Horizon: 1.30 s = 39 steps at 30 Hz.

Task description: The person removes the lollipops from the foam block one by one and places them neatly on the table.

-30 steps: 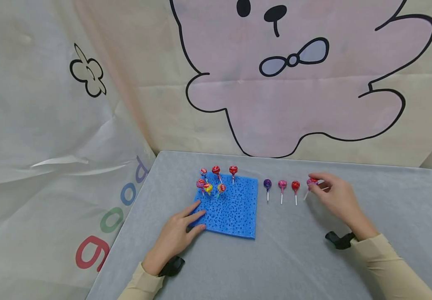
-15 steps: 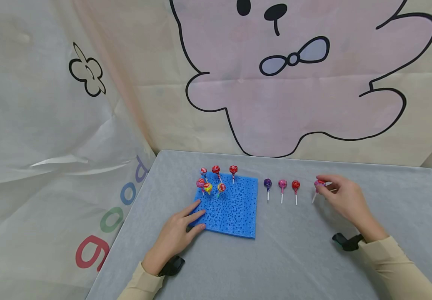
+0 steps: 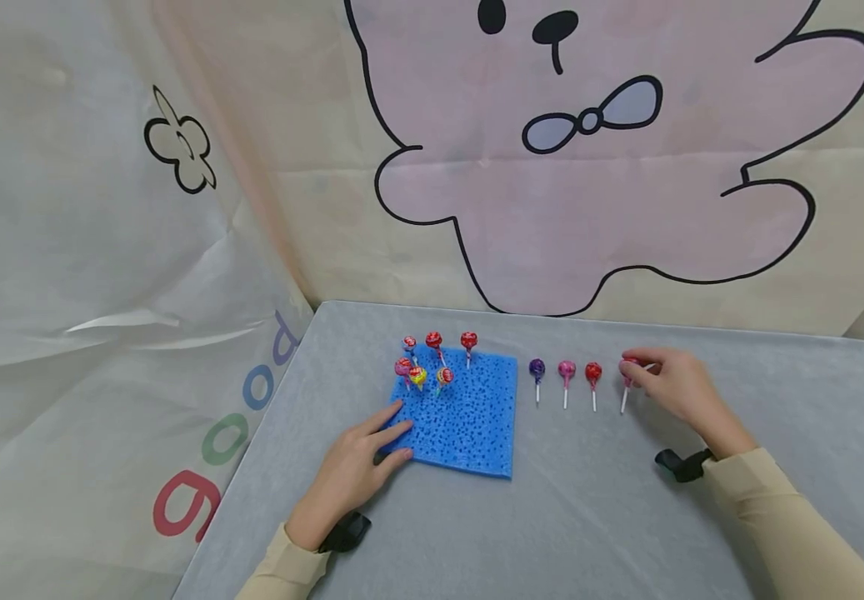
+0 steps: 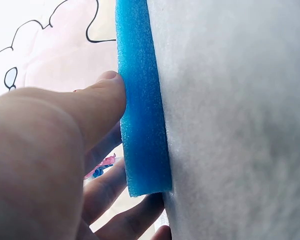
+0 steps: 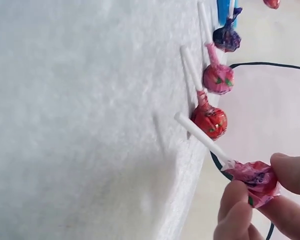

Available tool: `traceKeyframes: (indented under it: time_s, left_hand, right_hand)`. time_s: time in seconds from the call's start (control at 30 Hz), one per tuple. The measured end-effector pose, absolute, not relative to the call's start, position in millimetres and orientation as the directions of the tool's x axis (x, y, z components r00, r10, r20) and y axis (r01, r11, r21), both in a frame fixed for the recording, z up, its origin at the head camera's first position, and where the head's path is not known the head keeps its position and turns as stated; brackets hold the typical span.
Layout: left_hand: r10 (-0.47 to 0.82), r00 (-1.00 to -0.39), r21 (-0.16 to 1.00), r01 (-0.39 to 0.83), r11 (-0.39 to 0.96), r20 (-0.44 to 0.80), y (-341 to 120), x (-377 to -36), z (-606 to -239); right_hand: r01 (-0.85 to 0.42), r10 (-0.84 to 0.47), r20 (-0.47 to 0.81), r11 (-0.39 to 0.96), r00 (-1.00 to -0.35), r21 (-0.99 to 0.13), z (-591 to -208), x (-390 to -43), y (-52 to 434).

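My right hand (image 3: pixel 673 387) pinches a pink-wrapped lollipop (image 5: pixel 255 181) by its candy head, right of the row. Its white stick points toward the near side, and in the right wrist view a shadow falls on the cloth beside the stick. My left hand (image 3: pixel 352 468) rests with spread fingers at the left corner of a blue foam block (image 3: pixel 469 429); in the left wrist view its thumb (image 4: pixel 107 95) touches the block's edge. Several wrapped lollipops stand stuck in the block's far left part, among them a yellow one (image 3: pixel 417 377) and a red one (image 3: pixel 469 340).
Between block and right hand, a purple lollipop (image 3: pixel 536 369), a pink lollipop (image 3: pixel 566 369) and a red lollipop (image 3: pixel 593 372) lie in a row on the grey cloth-covered table (image 3: pixel 566 517). A printed curtain (image 3: pixel 581 225) hangs behind the table.
My right hand shifts slightly right with the pink lollipop, then back left toward the row; the stick now hangs straighter toward the near side. My left hand stays on the block.
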<state>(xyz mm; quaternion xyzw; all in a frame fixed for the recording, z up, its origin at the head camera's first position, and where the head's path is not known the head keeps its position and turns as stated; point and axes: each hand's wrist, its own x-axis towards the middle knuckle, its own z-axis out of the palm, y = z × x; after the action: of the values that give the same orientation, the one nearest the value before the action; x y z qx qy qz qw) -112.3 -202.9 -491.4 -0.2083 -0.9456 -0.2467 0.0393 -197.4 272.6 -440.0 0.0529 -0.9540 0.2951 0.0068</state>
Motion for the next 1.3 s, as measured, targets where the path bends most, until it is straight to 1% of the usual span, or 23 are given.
traceKeyframes:
  time_s: [0.27, 0.53, 1.0, 1.3]
  left_hand:
    - [0.374, -0.911, 0.456, 0.411, 0.789, 0.175, -202.7, -112.8, -491.6]
    - [0.376, -0.909, 0.458, 0.415, 0.786, 0.178, -202.3, -113.4, -491.6]
    - [0.373, -0.911, 0.464, 0.412, 0.784, 0.178, -203.1, -113.4, -492.3]
    - [0.373, -0.911, 0.467, 0.411, 0.783, 0.178, -203.1, -113.2, -492.3]
  right_hand:
    - [-0.075, -0.129, -0.069, 0.849, -0.989, -0.523, -441.3, -216.2, 275.1]
    - [-0.046, -0.123, -0.128, 0.872, -0.984, -0.488, -449.8, -227.1, 277.6]
    - [-0.03, -0.108, -0.136, 0.878, -0.985, -0.478, -459.1, -230.1, 271.7]
    - [-0.051, -0.106, -0.086, 0.875, -0.991, -0.481, -452.8, -226.6, 270.6]
